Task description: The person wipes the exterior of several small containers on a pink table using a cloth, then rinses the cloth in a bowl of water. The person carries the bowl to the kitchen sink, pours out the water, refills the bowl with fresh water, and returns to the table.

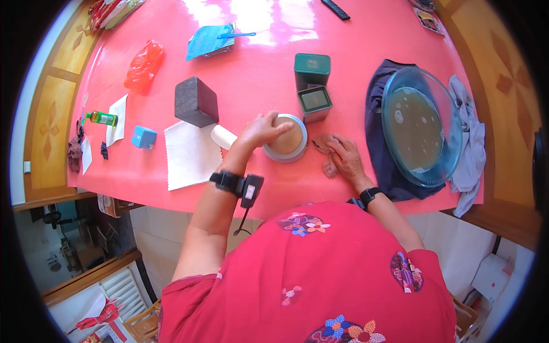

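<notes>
My left hand rests with spread fingers on a round container that has a tan top and a pale grey rim. To its right, my right hand holds a crumpled brownish cloth against the pink tabletop. Just beyond the round container stand a tin with a dark green-rimmed top and a green lidded tin. A white roll lies by my left forearm, next to a white sheet with zigzag edges.
A glass basin of murky water sits on dark cloth at right, beside grey cloth. Leftward are a dark block-shaped container, a blue box, a green bottle and a red plastic bag. A remote control lies far back.
</notes>
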`<action>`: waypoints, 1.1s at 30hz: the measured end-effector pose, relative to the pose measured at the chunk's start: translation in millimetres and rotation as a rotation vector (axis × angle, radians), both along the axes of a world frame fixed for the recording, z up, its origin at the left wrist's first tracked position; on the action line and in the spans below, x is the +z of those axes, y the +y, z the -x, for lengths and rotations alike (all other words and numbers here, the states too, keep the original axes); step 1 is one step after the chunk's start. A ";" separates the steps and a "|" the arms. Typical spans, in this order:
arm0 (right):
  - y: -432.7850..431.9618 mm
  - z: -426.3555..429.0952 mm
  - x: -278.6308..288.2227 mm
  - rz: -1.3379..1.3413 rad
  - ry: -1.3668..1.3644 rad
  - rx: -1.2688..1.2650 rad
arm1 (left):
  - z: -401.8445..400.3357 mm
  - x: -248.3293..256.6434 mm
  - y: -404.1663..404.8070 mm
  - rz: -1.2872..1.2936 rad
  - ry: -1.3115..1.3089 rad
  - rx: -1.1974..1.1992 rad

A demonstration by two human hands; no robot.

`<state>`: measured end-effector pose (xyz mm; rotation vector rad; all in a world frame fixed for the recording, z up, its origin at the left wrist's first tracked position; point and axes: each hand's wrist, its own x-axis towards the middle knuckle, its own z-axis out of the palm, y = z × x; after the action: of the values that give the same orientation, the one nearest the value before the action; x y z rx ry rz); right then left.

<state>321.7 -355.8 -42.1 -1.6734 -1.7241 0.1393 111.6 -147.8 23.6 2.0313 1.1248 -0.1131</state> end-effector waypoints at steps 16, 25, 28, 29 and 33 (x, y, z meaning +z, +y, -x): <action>-1.5 19.0 2.8 0.274 0.591 0.031 | 12.6 -24.2 -117.2 -0.323 -0.270 -0.041; 76.4 23.4 17.7 0.469 1.122 0.133 | 13.1 -32.0 -120.6 -0.377 -0.247 -0.055; 73.6 18.8 10.6 0.522 1.150 0.165 | 10.1 -26.8 -121.3 -0.338 -0.250 -0.027; 65.5 18.1 9.6 0.472 1.146 0.205 | 9.3 -25.3 -121.6 -0.321 -0.255 -0.018; 5.0 25.0 14.5 0.397 1.098 0.071 | 8.4 -21.6 -121.1 -0.295 -0.248 -0.020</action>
<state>296.7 -350.8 -27.5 -1.3361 -0.9173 1.2418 103.2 -268.9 2.0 2.2404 1.0094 0.3046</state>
